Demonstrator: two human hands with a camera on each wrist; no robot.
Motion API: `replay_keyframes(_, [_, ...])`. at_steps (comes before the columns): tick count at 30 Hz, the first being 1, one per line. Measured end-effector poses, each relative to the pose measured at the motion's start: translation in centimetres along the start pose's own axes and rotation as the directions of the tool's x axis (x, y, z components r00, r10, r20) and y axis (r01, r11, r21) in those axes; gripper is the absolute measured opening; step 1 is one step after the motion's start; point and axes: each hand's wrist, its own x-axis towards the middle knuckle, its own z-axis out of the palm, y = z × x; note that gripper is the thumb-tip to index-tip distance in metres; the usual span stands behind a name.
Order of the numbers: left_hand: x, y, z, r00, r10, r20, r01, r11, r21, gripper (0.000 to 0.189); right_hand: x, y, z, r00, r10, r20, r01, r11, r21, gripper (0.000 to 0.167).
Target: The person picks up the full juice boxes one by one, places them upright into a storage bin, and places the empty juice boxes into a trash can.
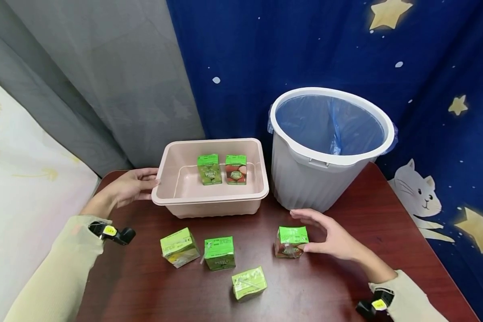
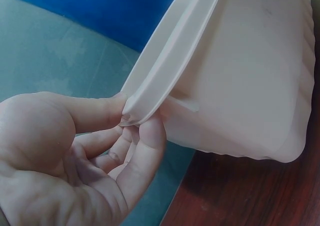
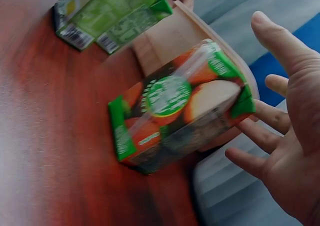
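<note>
My left hand pinches the left rim of a pale pink plastic basin, thumb on one side of the lip and fingers under it in the left wrist view. Inside the basin lie a green juice box and a red-and-green juice box. My right hand is spread beside another red-and-green juice box, which stands on the table. In the right wrist view the fingers extend past the top of this juice box, thumb held well away from it.
A grey bin with a blue liner stands behind my right hand, right of the basin. On the dark red table in front are a yellow-green juice box, a green juice box and a light green one. Curtains hang behind.
</note>
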Motion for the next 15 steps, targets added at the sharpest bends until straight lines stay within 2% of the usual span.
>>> replay_keyframes(8, [0.0,-0.1,0.0,1.000,-0.001,0.001,0.001,1.000,-0.007,0.067,0.6,1.6,1.6,0.998,0.007,0.064,-0.018,0.985,0.173,0.079])
replay_keyframes(12, [-0.1,0.0,0.1,1.000,-0.001,0.004,0.001,1.000,-0.008,0.067,1.0,2.0,2.1,0.997,-0.001,0.074,-0.014,0.981,0.192,0.079])
replay_keyframes(15, [-0.1,0.0,0.2,1.000,-0.001,0.003,0.001,1.000,-0.010,0.067,1.2,2.3,2.5,0.998,0.001,0.065,-0.011,0.988,0.155,0.078])
